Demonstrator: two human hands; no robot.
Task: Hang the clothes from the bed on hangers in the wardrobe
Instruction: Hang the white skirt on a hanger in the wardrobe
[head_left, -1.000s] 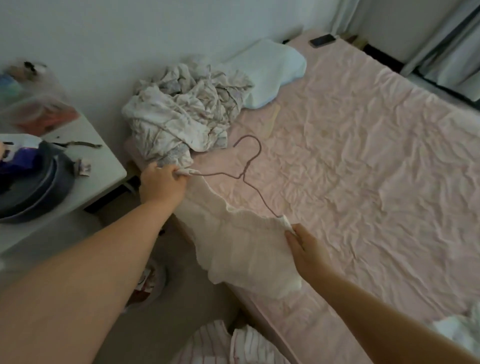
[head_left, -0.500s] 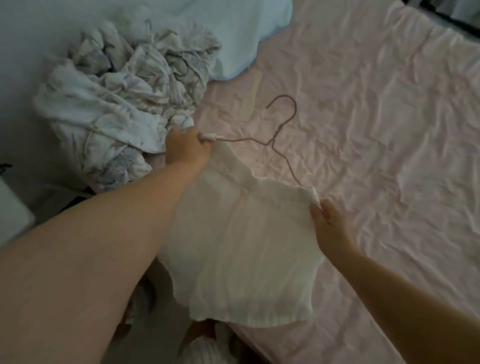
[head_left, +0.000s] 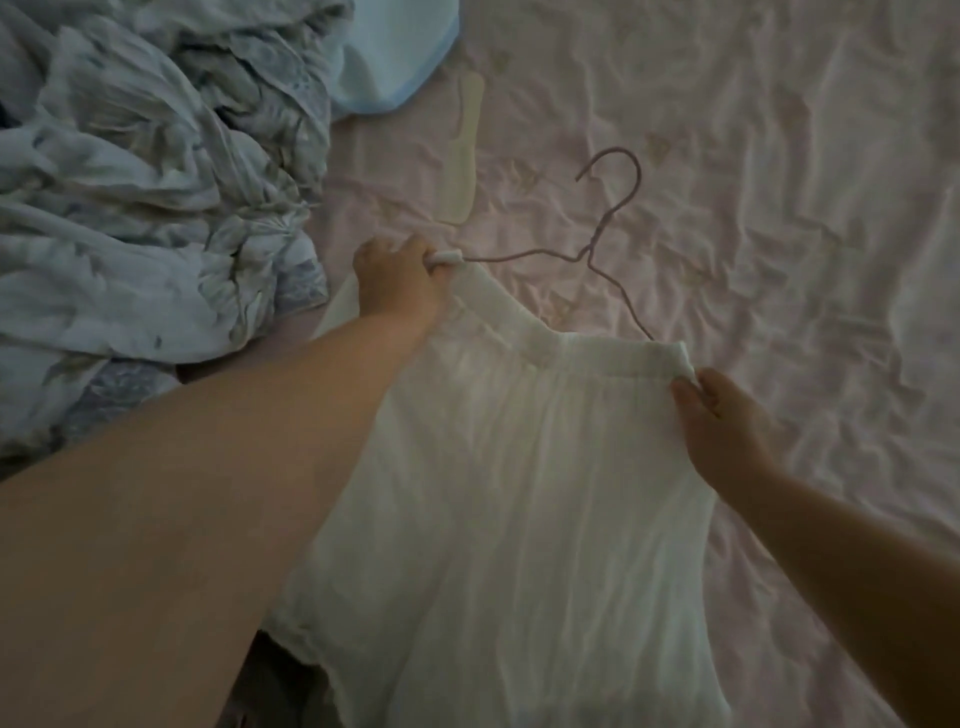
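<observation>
A white gauzy garment hangs spread between my hands over the edge of the pink bed. My left hand grips its left top corner together with the end of a thin pinkish wire hanger. My right hand pinches the right top corner of the waistband. The hanger's hook points away from me and lies over the sheet; its right arm disappears into the garment's top edge.
A crumpled blue-and-white patterned cover is heaped at the left. A pale blue pillow lies at the top. A flat cream strip lies on the sheet beyond the hanger.
The view has dropped and closed in on the bed; the side table is out of sight. The garment is held spread wider and hangs flatter, both hands keeping their hold.
</observation>
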